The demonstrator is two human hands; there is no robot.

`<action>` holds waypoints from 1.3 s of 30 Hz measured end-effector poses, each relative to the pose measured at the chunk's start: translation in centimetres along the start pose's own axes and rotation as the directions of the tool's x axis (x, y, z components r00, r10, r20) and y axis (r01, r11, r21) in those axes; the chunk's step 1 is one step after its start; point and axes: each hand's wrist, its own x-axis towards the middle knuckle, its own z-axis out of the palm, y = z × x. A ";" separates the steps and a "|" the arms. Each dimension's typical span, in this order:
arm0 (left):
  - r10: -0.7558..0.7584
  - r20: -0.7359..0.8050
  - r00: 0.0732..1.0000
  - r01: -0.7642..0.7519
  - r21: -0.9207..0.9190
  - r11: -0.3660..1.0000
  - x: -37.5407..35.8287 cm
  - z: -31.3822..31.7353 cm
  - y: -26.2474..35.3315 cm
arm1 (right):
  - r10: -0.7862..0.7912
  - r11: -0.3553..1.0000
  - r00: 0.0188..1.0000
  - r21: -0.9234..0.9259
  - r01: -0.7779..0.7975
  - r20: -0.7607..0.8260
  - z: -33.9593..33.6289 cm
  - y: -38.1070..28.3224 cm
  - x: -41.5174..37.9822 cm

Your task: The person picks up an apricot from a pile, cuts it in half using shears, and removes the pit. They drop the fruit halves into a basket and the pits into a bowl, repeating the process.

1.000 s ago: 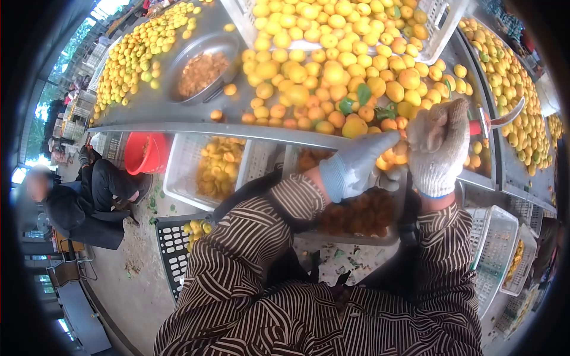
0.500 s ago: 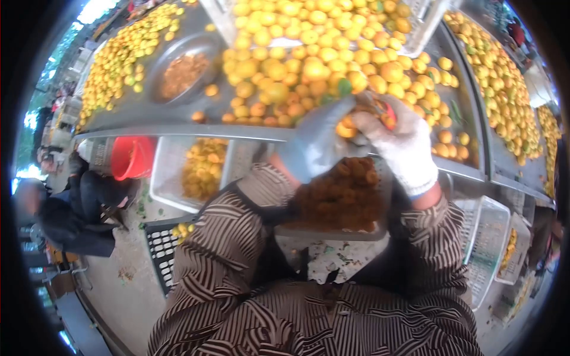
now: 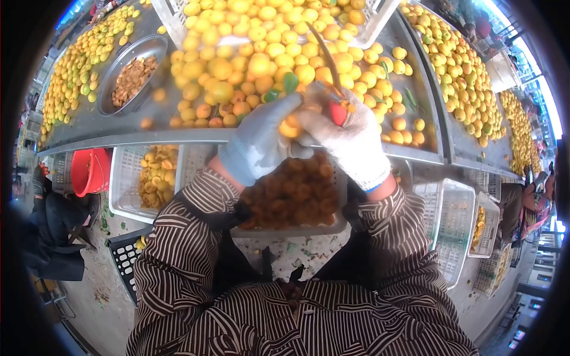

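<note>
My left hand (image 3: pixel 258 139), in a blue-grey coated glove, is closed around a yellow-orange apricot (image 3: pixel 290 127) at the table's front edge. Close against it is my right hand (image 3: pixel 353 133) in a white glove, gripping a knife by its red handle (image 3: pixel 338 113). The knife's thin, dark blade (image 3: pixel 325 50) points up and away over the fruit. Part of the apricot is covered by my fingers. Beyond both hands spreads a heap of whole apricots (image 3: pixel 259 65) with a few green leaves. Below them a crate holds browner, split-looking fruit (image 3: pixel 291 196).
On the metal table (image 3: pixel 178 135), a steel bowl (image 3: pixel 107 98) of brownish pieces stands left. A white crate (image 3: pixel 380 24) spills apricots at the back. Beneath are a red bucket (image 3: pixel 89 172), a crate of halved fruit (image 3: pixel 127 184) and stacked crates (image 3: pixel 454 231). A seated person (image 3: pixel 59 219) is left.
The view has swung so that the scene sits further left. The knife blade now stands up clearly above my right hand. Both hands remain together over the table edge.
</note>
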 end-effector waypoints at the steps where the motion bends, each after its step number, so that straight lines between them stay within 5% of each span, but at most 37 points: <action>1: -0.008 0.018 1.000 0.008 -0.007 1.000 0.0 0.0 0.0 | 0.026 0.999 1.000 0.043 -0.025 -0.018 0.0 0.0 -0.1; 4: -0.021 -0.029 0.999 0.022 0.021 1.000 -0.5 1.3 0.3 | 0.078 0.958 0.997 0.275 -0.074 -0.006 -0.6 -1.3 -0.6; 5: -0.020 -0.035 0.999 0.021 0.029 0.999 -0.7 1.5 0.4 | 0.044 0.985 0.990 0.169 -0.021 -0.134 -0.8 -1.6 -0.6; 9: -0.174 0.086 0.981 0.142 0.291 0.946 -1.5 3.0 0.5 | -0.008 0.821 0.997 0.569 0.050 -0.077 -3.3 -1.2 0.1; 12: -0.318 0.102 0.943 0.245 0.435 0.866 -1.2 2.8 -0.7 | -0.018 0.784 0.997 0.618 0.064 -0.080 -3.9 -2.6 -0.2; 19: -0.250 0.006 0.968 0.197 0.598 0.777 1.8 -0.9 -6.5 | -0.211 0.498 0.976 0.865 0.065 0.048 -4.3 -6.6 -1.3; 21: -0.288 -0.014 0.958 0.189 0.783 0.593 2.3 -0.8 -7.1 | -0.228 0.303 0.968 0.953 -0.030 0.103 -4.4 -7.2 -1.5; 22: -0.317 -0.053 0.947 0.192 0.884 0.426 2.4 -0.8 -7.3 | -0.312 0.294 0.945 0.956 0.000 0.096 -4.7 -6.5 -1.1; 23: -0.314 -0.051 0.948 0.189 0.885 0.426 2.9 -1.5 -8.2 | -0.315 0.296 0.944 0.955 0.001 0.097 -4.7 -6.3 -1.2; 25: -0.243 -0.115 0.963 0.147 0.983 0.114 4.2 -4.3 -11.1 | -0.236 0.305 0.971 0.952 0.032 0.043 -4.8 -6.0 -1.3; 29: -0.198 -0.252 0.947 0.272 0.959 0.084 5.4 -5.3 -12.6 | -0.214 0.310 0.973 0.951 -0.019 0.089 -6.2 -3.9 -1.0; 33: -0.135 -0.185 0.973 0.170 0.979 -0.114 6.9 -5.5 -13.2 | -0.069 0.474 0.998 0.880 0.026 0.008 -7.6 -3.3 -1.2; 39: -0.136 -0.136 0.981 0.106 0.973 -0.206 9.3 -8.6 -16.7 | -0.051 0.432 0.999 0.902 0.014 0.009 -9.6 -2.0 -1.8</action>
